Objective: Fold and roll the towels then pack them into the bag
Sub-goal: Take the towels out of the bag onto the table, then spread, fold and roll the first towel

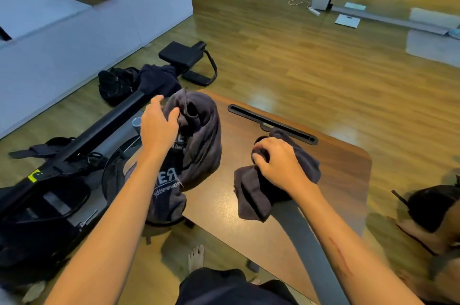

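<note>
A dark grey fabric bag (199, 145) with white lettering stands at the left edge of the small wooden table (336, 163). My left hand (158, 125) grips the bag's upper rim and holds its mouth open. A dark grey towel (256, 192), partly rolled, lies on the table to the right of the bag. My right hand (278, 163) is closed over the top of that towel. What is inside the bag is hidden.
A black rowing machine (74, 150) runs along the floor on the left, with a dark cloth (159, 78) draped on its rail and a black bag (114, 85) beside it. A black slot (271, 123) crosses the table's far side. A dark object (433, 210) lies at right.
</note>
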